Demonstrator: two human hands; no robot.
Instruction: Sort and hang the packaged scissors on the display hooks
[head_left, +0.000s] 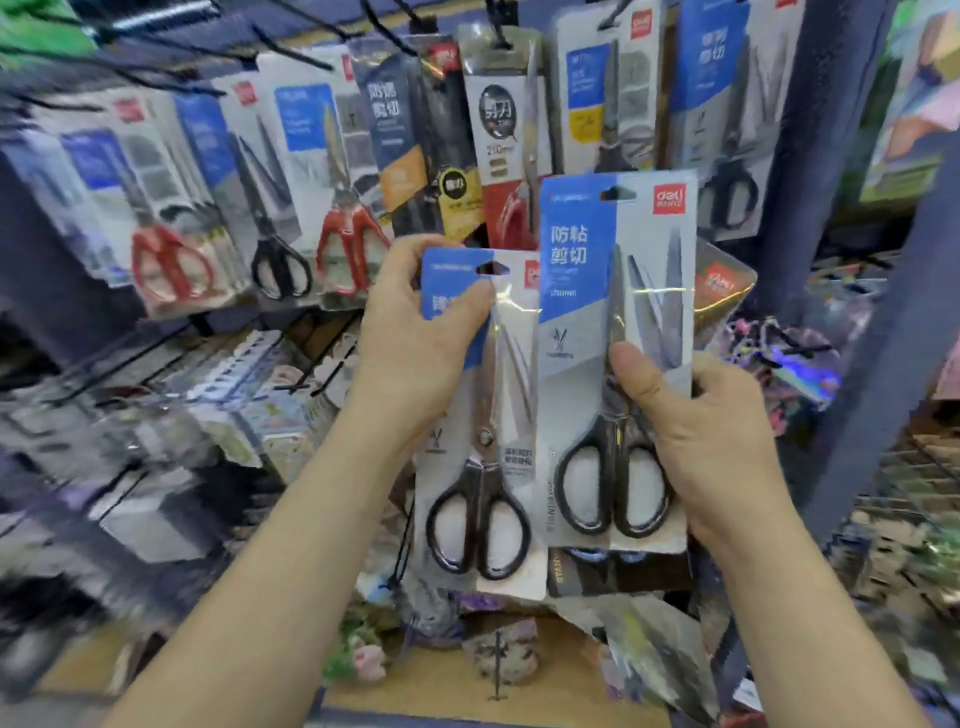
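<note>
Hands nearest: left hand (415, 338) pinches the smaller scissors pack (485, 483) by its blue header, thumb just under the hang slot. Right hand (706, 436) grips the larger pack (613, 291) mid-card, thumb in front, fingers (714, 387) curled behind — more packs stacked behind it. Held side by side, likely to compare sizes. Beyond, display hooks (496, 28) carry hung packs (322, 166) — neither held pack hooked yet.
</note>
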